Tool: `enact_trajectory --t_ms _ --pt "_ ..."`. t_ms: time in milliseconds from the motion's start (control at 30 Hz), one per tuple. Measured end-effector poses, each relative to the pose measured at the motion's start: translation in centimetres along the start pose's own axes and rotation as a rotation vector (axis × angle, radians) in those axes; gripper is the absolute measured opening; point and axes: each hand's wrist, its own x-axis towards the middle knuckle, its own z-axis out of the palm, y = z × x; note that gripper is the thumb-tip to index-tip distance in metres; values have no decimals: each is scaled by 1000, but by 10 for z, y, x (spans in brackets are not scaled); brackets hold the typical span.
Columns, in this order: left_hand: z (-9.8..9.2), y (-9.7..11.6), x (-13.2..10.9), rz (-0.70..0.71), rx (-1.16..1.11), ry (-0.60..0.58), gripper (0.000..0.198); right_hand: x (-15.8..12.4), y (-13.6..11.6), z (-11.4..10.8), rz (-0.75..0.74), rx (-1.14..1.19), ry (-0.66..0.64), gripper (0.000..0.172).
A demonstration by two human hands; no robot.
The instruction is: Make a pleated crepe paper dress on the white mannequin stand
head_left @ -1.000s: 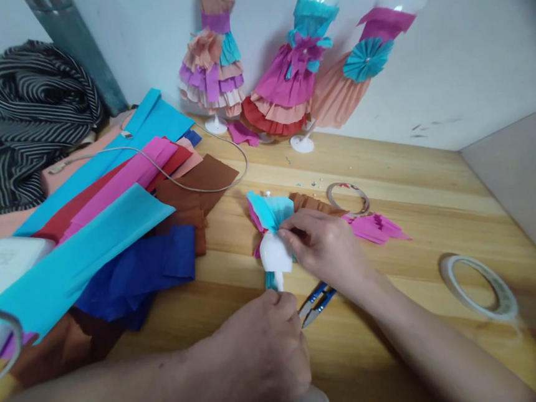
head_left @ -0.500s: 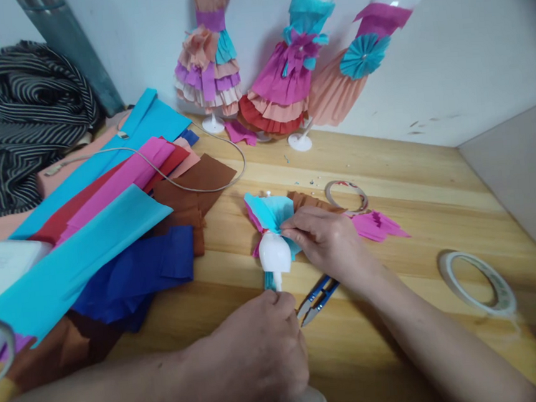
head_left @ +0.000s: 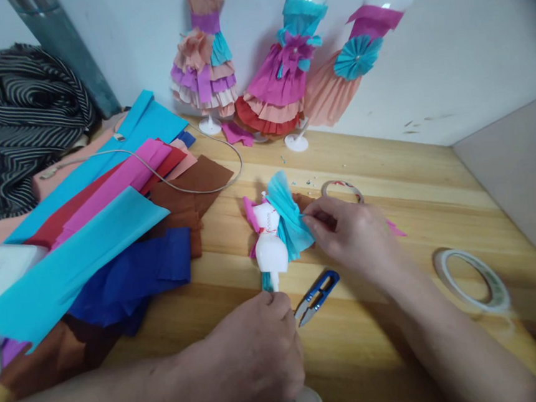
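Observation:
My left hand is wrapped round the stand of a small white dress form, which is tilted so its upper body points away from me. Its round base shows below my fist. A red tie circles the form's waist, and pink paper sits along its left side. Between thumb and fingers, my right hand pinches the edge of pleated turquoise crepe paper, pulled out to the right of the form. Blue thread snips lie on the table between my hands.
Crepe paper sheets in several colours and a cable cover the left side. Three dressed forms stand by the wall. Tape rolls lie right. Small beads are scattered behind the form. A striped cloth sits far left.
My right hand has moved right, drawing the turquoise paper away from the form's front. The white torso and red waist tie now show. My left hand keeps its hold on the stand.

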Motion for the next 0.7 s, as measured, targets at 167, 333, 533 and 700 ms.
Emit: enact_trajectory --t_ms 167,333,533,700 --pt "-4 0 -5 -22 6 -23 15 1 1 -9 53 -67 -59 14" --pt "-6 -1 -13 -56 -10 -31 13 1 0 -14 20 27 -64 13" --pt "-7 1 -19 -134 -68 -71 17 1 -1 -19 39 100 -99 13" --pt "-11 -9 -26 -182 -105 -126 16 1 -1 -21 55 35 -138 14"
